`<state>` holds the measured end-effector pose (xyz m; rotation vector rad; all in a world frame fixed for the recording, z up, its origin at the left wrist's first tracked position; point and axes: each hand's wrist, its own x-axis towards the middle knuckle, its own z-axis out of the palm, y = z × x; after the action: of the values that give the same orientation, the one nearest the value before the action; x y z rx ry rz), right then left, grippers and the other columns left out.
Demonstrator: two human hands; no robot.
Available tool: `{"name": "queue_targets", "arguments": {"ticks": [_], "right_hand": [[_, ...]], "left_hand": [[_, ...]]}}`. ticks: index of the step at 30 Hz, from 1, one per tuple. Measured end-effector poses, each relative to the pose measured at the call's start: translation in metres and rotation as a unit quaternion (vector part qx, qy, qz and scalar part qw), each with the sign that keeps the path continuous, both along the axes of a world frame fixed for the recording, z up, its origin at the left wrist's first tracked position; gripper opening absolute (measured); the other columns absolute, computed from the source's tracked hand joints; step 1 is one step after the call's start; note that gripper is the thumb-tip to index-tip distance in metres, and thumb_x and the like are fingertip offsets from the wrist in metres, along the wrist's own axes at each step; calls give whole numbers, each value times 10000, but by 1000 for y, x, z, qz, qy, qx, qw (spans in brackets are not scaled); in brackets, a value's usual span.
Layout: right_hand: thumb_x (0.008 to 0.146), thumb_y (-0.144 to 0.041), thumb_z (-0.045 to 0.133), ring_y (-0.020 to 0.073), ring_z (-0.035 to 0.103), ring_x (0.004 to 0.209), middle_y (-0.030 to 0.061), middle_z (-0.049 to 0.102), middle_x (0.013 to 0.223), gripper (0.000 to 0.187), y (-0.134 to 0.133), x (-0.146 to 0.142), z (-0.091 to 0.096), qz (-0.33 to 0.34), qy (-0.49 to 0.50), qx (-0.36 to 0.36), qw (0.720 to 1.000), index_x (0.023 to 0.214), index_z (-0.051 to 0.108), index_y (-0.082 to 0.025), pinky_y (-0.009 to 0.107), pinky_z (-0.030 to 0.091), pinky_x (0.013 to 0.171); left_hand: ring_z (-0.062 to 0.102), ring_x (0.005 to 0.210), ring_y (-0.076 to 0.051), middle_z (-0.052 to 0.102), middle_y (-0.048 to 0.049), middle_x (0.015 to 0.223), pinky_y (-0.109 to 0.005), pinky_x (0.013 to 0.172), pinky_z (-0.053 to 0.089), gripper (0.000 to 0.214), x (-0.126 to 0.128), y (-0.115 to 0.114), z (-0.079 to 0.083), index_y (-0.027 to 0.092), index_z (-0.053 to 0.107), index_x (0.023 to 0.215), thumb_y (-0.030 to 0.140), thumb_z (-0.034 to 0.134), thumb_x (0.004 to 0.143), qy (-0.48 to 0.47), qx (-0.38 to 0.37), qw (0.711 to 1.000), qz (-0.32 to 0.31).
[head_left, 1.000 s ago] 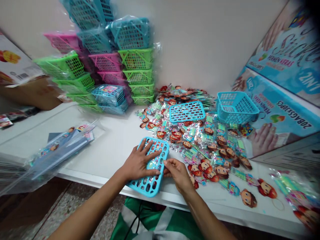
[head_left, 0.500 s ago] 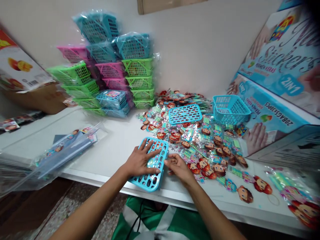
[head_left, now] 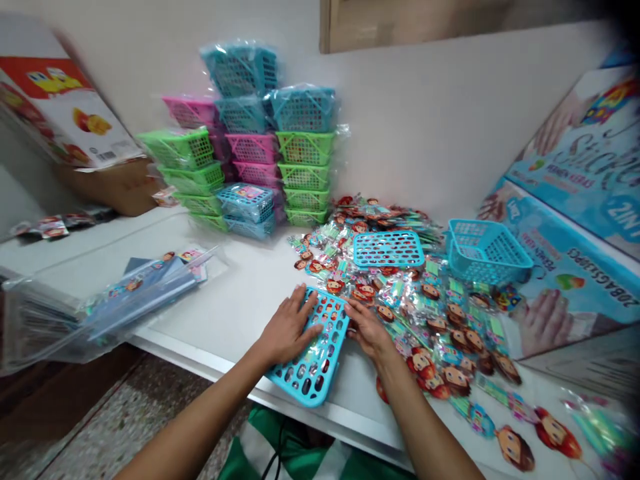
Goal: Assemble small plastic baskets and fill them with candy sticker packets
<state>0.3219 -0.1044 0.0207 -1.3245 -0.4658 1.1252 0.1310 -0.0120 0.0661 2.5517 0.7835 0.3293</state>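
Observation:
A light-blue plastic basket (head_left: 314, 383), closed by a slotted lid, stands at the table's front edge. Colourful packets show through its slots. My left hand (head_left: 289, 328) lies on top of the lid with its fingers spread. At the far right corner, my right hand (head_left: 369, 328) has its fingers curled about the rim, thumb near the top; some fingertips are hidden behind the edge. Just right of that hand spreads a heap of small candy packets (head_left: 433, 341) with cartoon heads. A loose blue lid (head_left: 389, 251) rests on the heap, and beside it sits an open blue basket (head_left: 483, 250).
Wrapped baskets in green (head_left: 306, 148), pink and blue are stacked against the wall. On the left lie clear plastic bags (head_left: 145, 297). Printed cartons (head_left: 560, 257) stand at the right, another carton (head_left: 75, 127) at the far left. The table's front edge (head_left: 200, 363) runs before me.
My right hand has slid along the basket's right side to the far corner. My left hand stays on the lid, its fingers shifted slightly. The camera view has turned a little left.

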Motion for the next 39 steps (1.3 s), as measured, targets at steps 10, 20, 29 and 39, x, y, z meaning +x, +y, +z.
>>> {"name": "queue_targets", "arguments": {"ticks": [10, 20, 29, 39], "right_hand": [[638, -602, 643, 171, 586, 590, 29, 693, 727, 516, 8, 1, -11, -38, -138, -1, 990, 949, 689, -192, 265, 421, 518], [841, -533, 471, 292, 560, 994, 98, 674, 979, 413, 39, 0, 48, 77, -557, -4, 827, 952, 713, -216, 439, 370, 905], [955, -468, 284, 230, 563, 1054, 78, 626, 1157, 437, 88, -46, 37, 233, -709, -48, 664, 1216, 566, -260, 320, 378, 872], [973, -469, 145, 226, 637, 897, 70, 695, 969, 506, 92, -38, 39, 245, -725, -145, 627, 1111, 569, -230, 310, 414, 763]], "left_hand": [[476, 556, -137, 512, 6, 540, -239, 541, 349, 460, -6, 22, -24, 158, 586, 647, 437, 313, 890, -76, -139, 969, 190], [582, 691, -193, 659, -78, 736, -282, 658, 376, 386, -7, 15, -12, 177, 629, 756, 351, 322, 913, -50, -79, 980, 174], [640, 809, -269, 681, -151, 834, -365, 724, 448, 416, -4, 12, -20, 128, 614, 949, 336, 253, 940, -1, -39, 985, 166], [17, 1413, -341, 20, -175, 1540, -492, 1133, 151, 1007, -17, 0, -3, 144, 137, 1464, 714, 497, 717, -58, 79, 972, -215]]}}
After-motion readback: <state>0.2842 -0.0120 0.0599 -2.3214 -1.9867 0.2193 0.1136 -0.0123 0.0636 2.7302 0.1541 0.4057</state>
